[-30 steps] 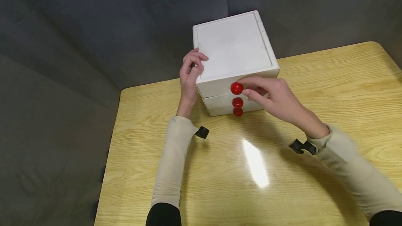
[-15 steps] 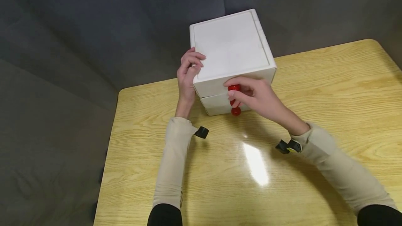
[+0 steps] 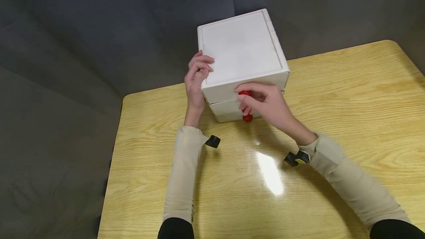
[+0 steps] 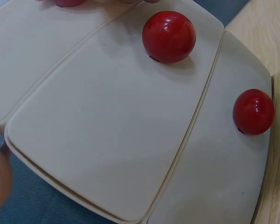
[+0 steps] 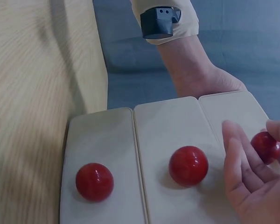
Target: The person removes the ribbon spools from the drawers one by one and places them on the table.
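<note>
Red top knob point(image 5: 264, 146) pinched in right hand point(image 3: 267, 102); left hand point(image 3: 195, 86) curled round white drawer unit point(image 3: 241, 49) edge

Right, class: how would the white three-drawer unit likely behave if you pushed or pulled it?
The white three-drawer unit is probably stiff, since its top looks flat and unbent. It may slide rather than roll, being boxy on a glossy wood-grain table. Its red top knob might feel slippery, as it is round and shiny.
</note>
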A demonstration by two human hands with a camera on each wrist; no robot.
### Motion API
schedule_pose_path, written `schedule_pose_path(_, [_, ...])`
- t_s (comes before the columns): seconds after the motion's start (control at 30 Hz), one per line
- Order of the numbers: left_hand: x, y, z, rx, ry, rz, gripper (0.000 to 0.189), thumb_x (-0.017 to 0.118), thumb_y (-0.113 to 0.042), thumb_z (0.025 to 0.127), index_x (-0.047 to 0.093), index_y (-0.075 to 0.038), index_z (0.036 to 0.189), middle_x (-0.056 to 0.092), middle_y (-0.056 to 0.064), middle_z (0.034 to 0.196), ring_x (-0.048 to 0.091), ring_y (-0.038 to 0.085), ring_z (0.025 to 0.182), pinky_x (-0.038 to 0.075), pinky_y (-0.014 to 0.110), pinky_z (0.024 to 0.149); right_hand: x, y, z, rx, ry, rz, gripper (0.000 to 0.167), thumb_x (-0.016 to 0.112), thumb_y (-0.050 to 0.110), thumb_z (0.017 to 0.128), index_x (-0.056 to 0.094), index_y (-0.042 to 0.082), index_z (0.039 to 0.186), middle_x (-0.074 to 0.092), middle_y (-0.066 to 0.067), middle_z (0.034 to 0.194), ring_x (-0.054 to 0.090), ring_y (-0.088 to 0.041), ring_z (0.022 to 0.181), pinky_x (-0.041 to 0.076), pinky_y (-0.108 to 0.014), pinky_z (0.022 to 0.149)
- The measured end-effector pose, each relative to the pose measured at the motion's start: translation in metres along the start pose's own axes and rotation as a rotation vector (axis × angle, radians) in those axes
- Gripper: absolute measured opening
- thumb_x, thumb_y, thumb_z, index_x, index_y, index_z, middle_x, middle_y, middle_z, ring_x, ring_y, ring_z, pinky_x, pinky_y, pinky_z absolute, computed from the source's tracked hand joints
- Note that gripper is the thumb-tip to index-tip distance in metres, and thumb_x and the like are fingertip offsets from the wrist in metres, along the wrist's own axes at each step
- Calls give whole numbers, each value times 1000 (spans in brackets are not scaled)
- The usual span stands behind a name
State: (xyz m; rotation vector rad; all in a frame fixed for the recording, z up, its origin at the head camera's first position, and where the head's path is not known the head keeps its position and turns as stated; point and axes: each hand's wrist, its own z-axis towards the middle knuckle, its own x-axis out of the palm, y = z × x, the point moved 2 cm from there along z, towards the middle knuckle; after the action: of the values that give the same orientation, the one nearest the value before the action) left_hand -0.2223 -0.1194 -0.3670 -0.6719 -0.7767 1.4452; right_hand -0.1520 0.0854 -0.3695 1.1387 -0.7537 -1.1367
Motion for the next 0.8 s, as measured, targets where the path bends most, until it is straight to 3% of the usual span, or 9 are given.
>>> schedule_pose_path(0.27, [1, -1, -2, 22, 19, 4, 28, 46, -15, 90, 56, 9, 80, 66, -6, 108, 44, 23, 136, 26, 39, 123, 4, -4, -6, -17, -44, 60, 20, 68, 2, 97, 72, -4, 116, 69, -18, 76, 67, -26, 61, 61, -38, 56])
schedule_pose_path(0.8, [3, -2, -4, 2, 13, -3, 28, 48, -16, 89, 56, 9, 81, 66, -7, 109, 43, 23, 138, 25, 38, 123, 6, -5, -11, -40, -66, 103, 19, 66, -3, 97, 71, -7, 114, 65, -17, 74, 64, -24, 58, 60, -37, 52])
